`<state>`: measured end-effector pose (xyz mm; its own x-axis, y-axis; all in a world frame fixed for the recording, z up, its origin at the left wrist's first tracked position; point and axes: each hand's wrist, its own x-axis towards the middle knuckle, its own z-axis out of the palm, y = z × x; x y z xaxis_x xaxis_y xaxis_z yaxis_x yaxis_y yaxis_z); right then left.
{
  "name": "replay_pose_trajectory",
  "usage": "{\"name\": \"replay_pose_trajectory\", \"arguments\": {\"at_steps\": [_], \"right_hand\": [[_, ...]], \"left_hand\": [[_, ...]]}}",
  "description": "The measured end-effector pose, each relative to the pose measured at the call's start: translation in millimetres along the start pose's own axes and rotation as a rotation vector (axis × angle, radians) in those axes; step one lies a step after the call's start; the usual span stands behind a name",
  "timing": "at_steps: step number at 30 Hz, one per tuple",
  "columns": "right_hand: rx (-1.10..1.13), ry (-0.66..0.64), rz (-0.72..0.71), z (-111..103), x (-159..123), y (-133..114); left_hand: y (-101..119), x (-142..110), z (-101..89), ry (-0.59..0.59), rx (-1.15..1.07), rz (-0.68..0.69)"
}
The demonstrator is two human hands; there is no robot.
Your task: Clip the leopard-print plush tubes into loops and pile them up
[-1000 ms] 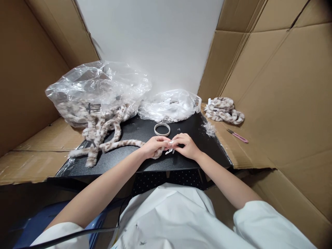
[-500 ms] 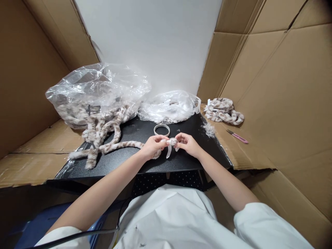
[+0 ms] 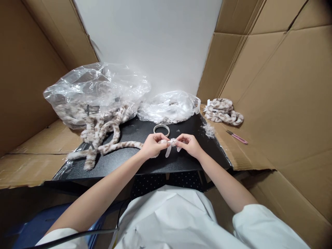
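Observation:
My left hand [image 3: 153,145] pinches a furry white-and-brown cord [image 3: 124,144] near one end. The cord trails left over the black tabletop towards a bundle of similar cords [image 3: 97,136]. My right hand [image 3: 188,144] is closed on the fluffy tip at the other side of a small gap between the hands. A white strip [image 3: 168,151] hangs down from between the fingers, and another short white piece shows under my right fingers. Just beyond my hands lies a roll of tape [image 3: 161,130]. Fingertips hide the exact grip.
A large clear plastic bag [image 3: 95,86] with furry cords stands at the back left. A smaller bag [image 3: 168,109] lies behind the tape. On the right cardboard are coiled furry cords [image 3: 224,111] and pink thread snips [image 3: 237,137]. Loose fluff [image 3: 208,130] lies near the table's right edge.
Both hands stay almost in place, with small finger shifts at the cord's end. The fluffy tip now shows less between the fingers. The other things have not visibly moved.

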<state>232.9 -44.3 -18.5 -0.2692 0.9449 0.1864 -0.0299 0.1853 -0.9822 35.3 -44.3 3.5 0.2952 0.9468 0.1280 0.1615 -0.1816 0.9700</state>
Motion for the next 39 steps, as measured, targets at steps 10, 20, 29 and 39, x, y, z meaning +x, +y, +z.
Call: {"name": "replay_pose_trajectory", "arguments": {"at_steps": [10,20,29,39], "right_hand": [[0.230,-0.254,0.445,-6.8,1.8,-1.0],[0.028,-0.288,0.393,1.6,16.1,-23.3],[-0.191,0.045,-0.002,24.1,7.6,-15.5],[-0.495,0.226,-0.410,27.9,0.7,-8.2]], "left_hand": [[5.8,-13.8,-5.4,-0.130,0.576,0.566],[0.1,-21.0,1.1,-0.266,0.689,0.561],[-19.4,-13.8,0.5,0.065,0.753,1.013],[-20.3,-12.8,5.8,0.151,0.456,0.769]]}}
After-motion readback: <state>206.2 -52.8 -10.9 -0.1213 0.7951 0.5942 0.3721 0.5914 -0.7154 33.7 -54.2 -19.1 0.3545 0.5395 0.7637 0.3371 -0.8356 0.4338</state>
